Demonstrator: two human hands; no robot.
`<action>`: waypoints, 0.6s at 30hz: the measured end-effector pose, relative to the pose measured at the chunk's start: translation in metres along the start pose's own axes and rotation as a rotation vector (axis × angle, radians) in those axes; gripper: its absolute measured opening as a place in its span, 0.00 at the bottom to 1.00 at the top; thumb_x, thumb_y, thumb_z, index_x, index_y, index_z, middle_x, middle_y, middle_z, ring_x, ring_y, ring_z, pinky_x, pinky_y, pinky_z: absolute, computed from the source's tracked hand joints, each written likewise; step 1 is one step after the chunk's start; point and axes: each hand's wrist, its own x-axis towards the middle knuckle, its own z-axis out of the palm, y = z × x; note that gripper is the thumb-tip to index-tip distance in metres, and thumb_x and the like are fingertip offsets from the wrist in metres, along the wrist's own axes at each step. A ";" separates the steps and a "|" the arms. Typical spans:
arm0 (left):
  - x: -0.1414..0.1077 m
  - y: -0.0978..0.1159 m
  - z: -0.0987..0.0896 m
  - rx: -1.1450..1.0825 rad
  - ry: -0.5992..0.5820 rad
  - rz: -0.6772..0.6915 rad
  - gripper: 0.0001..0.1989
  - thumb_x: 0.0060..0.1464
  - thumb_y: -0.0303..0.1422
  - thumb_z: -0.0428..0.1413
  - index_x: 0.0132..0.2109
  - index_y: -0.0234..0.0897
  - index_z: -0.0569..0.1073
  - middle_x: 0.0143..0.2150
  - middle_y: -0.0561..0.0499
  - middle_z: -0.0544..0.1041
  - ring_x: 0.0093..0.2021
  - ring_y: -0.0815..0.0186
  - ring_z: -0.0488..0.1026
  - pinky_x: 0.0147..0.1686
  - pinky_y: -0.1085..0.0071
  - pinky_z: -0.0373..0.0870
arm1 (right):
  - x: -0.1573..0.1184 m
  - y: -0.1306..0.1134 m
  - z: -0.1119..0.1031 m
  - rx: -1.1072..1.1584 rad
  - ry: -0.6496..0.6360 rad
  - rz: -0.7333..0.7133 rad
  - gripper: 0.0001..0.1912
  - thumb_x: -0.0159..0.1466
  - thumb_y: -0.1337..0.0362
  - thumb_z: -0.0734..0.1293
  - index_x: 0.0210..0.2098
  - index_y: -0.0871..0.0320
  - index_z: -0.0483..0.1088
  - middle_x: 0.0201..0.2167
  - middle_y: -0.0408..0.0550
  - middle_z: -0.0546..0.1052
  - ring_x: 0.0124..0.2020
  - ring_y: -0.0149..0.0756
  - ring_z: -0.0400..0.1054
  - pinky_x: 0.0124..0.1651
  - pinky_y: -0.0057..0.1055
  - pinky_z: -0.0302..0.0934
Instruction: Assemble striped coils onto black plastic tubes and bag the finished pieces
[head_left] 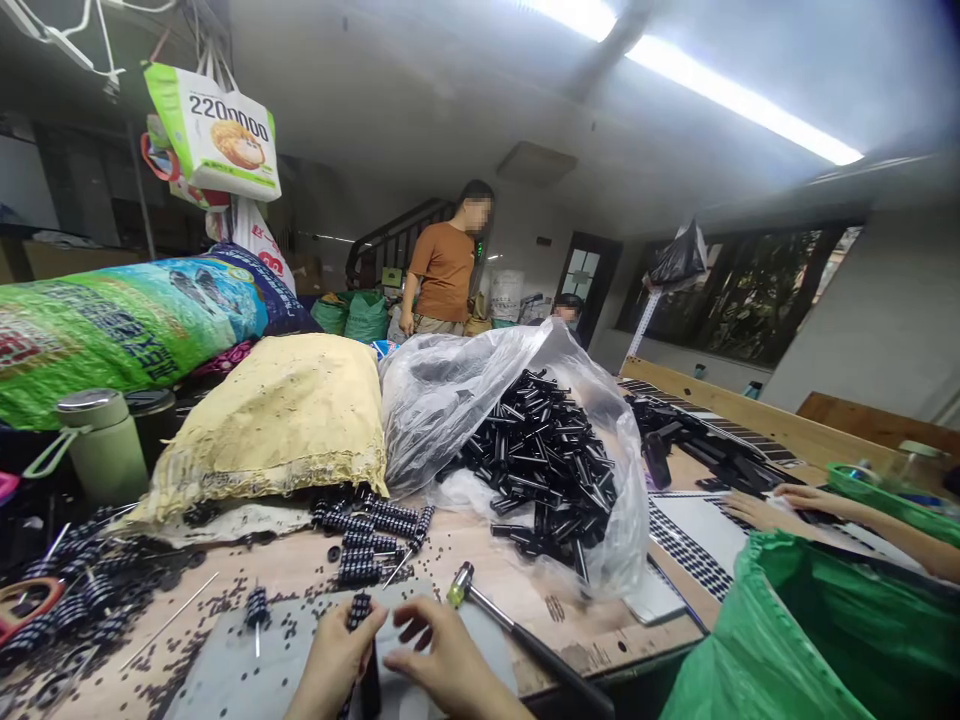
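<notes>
My left hand (337, 645) is closed around an upright black cylinder with pale dots (360, 606), whose top sticks out above the thumb. A plain black tubular part (371, 685) shows below it; I cannot tell whether the two are joined. Close on the right, my right hand (444, 650) has bent fingers held apart, with nothing visible between them. Under both hands lies a grey sheet (225, 655). Another dotted cylinder on a metal pin (257, 606) stands on that sheet. Just beyond my right hand lies a hammer (517, 632) with a yellow-green face.
An open plastic bag (442, 390) spills black tubes (547, 450). A yellow sack (285, 400) lies beside several dotted cylinders (367, 545). Small black rings litter the left side. On the right are a green bag (757, 620) and a co-worker's hands (772, 512). A person (442, 270) stands behind.
</notes>
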 end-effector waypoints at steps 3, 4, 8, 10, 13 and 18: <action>-0.003 0.000 0.001 0.180 0.045 0.170 0.22 0.34 0.52 0.55 0.24 0.34 0.69 0.20 0.49 0.72 0.24 0.61 0.70 0.25 0.69 0.67 | 0.002 0.010 0.002 -0.275 -0.075 -0.006 0.14 0.48 0.65 0.68 0.36 0.57 0.70 0.35 0.47 0.73 0.37 0.37 0.66 0.40 0.31 0.59; -0.004 0.000 0.001 0.226 0.056 0.197 0.21 0.35 0.51 0.54 0.24 0.35 0.70 0.24 0.47 0.74 0.29 0.59 0.72 0.30 0.68 0.68 | 0.002 0.013 0.005 -0.362 -0.064 -0.020 0.15 0.48 0.66 0.68 0.37 0.57 0.70 0.37 0.47 0.73 0.39 0.39 0.65 0.41 0.32 0.58; -0.008 0.003 -0.003 0.240 0.123 0.171 0.23 0.35 0.54 0.53 0.26 0.35 0.71 0.26 0.46 0.75 0.32 0.56 0.72 0.33 0.66 0.68 | 0.001 0.012 0.023 -0.515 -0.016 -0.061 0.12 0.52 0.66 0.64 0.38 0.56 0.69 0.39 0.49 0.72 0.42 0.41 0.64 0.45 0.34 0.57; -0.011 0.005 -0.012 0.204 0.208 0.146 0.25 0.33 0.55 0.53 0.27 0.35 0.71 0.27 0.46 0.76 0.33 0.55 0.72 0.33 0.65 0.69 | 0.003 0.003 0.036 -0.567 0.038 -0.037 0.12 0.54 0.64 0.62 0.38 0.58 0.68 0.37 0.51 0.73 0.41 0.44 0.65 0.44 0.37 0.58; -0.016 0.007 -0.030 0.209 0.334 0.117 0.26 0.33 0.55 0.53 0.30 0.36 0.72 0.28 0.47 0.76 0.33 0.55 0.72 0.31 0.66 0.68 | 0.009 -0.013 0.056 -0.696 0.045 0.055 0.17 0.50 0.61 0.65 0.38 0.63 0.68 0.37 0.58 0.73 0.40 0.52 0.65 0.41 0.45 0.59; -0.027 0.010 -0.053 0.240 0.372 0.076 0.27 0.35 0.56 0.52 0.30 0.35 0.71 0.15 0.53 0.67 0.21 0.60 0.68 0.21 0.68 0.64 | 0.016 -0.023 0.058 -0.591 0.061 0.169 0.10 0.48 0.71 0.63 0.31 0.66 0.70 0.31 0.61 0.74 0.36 0.52 0.68 0.39 0.46 0.59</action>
